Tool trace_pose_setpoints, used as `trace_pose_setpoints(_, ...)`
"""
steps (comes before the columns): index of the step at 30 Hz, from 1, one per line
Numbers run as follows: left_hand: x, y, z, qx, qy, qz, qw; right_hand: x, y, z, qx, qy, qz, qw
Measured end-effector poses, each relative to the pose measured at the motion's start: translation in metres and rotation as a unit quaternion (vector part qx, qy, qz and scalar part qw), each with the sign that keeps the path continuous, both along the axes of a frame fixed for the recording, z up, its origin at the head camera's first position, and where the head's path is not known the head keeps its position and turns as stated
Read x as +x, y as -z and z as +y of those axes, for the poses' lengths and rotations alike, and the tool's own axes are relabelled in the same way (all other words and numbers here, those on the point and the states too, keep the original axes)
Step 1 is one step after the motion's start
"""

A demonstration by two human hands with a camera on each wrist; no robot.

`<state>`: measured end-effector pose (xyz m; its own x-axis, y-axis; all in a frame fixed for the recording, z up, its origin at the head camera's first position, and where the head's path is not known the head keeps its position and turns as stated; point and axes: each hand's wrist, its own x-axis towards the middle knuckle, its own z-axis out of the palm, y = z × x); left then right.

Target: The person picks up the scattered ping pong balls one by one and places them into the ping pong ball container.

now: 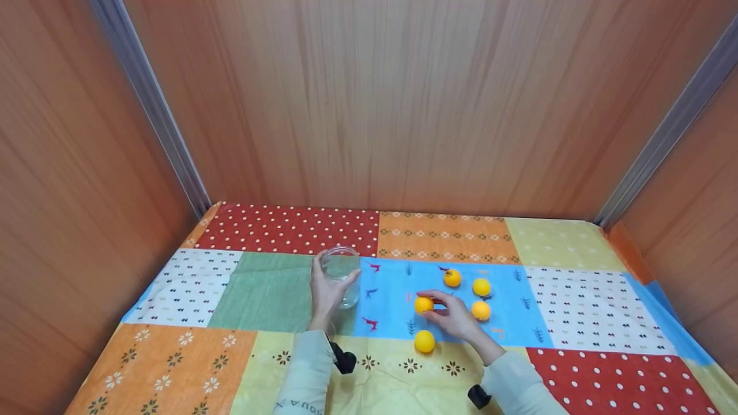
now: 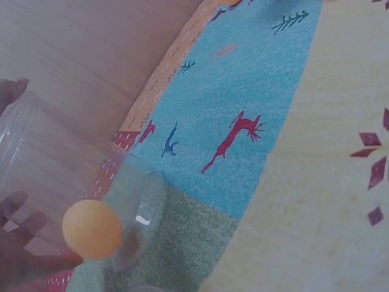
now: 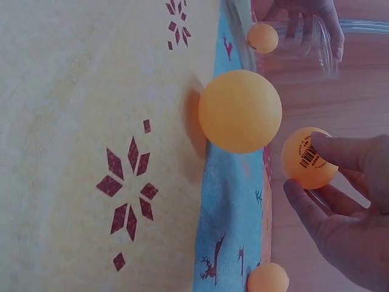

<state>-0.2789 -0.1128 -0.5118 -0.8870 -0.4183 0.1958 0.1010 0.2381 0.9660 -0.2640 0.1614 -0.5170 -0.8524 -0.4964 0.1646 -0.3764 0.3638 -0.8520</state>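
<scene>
My left hand [image 1: 328, 294] grips an upright clear jar [image 1: 350, 297] round its side, thumb and fingers spread about it. An orange ping-pong ball [image 2: 92, 229] shows through the jar's wall near its bottom in the left wrist view; the head view does not show it. To the right, my right hand [image 1: 455, 320] pinches another orange ping-pong ball [image 3: 309, 159], printed with a barcode, between thumb and fingers. One loose ball [image 1: 424, 341] lies nearer me, below the pinched one. Several others lie beyond and beside the right hand, such as one ball [image 1: 452, 278] and another ball [image 1: 481, 310].
A patchwork-patterned tablecloth [image 1: 173, 369] covers the table. Wood-grain panels [image 1: 369, 115] stand behind it and at both sides, with grey metal posts [image 1: 153, 92] at the corners.
</scene>
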Motion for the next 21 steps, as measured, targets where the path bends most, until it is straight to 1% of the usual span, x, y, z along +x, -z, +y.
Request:
trace_pose_setpoints(3,0.0,0.0,0.0,0.001,-0.001,0.003,1.0,-0.001,-0.004,-0.005,0.0,-0.003,-0.001,1.0)
trace_pose_setpoints(4,-0.001,0.0,0.0,0.002,-0.001,0.005,1.0,0.001,-0.009,-0.007,-0.002,-0.005,-0.002,1.0)
trace_pose_setpoints(6,-0.001,0.0,0.0,0.002,0.0,0.005,1.0,0.0,-0.011,-0.011,-0.01,-0.007,-0.003,0.9999)
trace_pose_setpoints(10,0.002,0.0,0.0,0.002,0.004,-0.002,1.0,-0.001,-0.015,-0.019,-0.019,-0.008,0.0,0.9998)
trace_pose_setpoints(11,0.002,0.0,0.0,0.002,0.005,-0.003,1.0,-0.003,-0.012,-0.02,-0.018,-0.007,0.001,0.9998)
trace_pose_setpoints(13,0.003,0.0,0.0,0.002,0.006,-0.004,1.0,-0.004,-0.014,-0.024,-0.017,-0.005,0.0,0.9998)
trace_pose_setpoints(16,0.003,-0.001,0.0,0.004,0.009,-0.001,1.0,-0.005,-0.017,-0.029,-0.022,-0.004,-0.003,0.9998)
trace_pose_setpoints(21,0.003,-0.001,0.0,0.0,0.005,0.002,1.0,-0.007,-0.022,-0.038,-0.04,-0.012,0.008,0.9991)
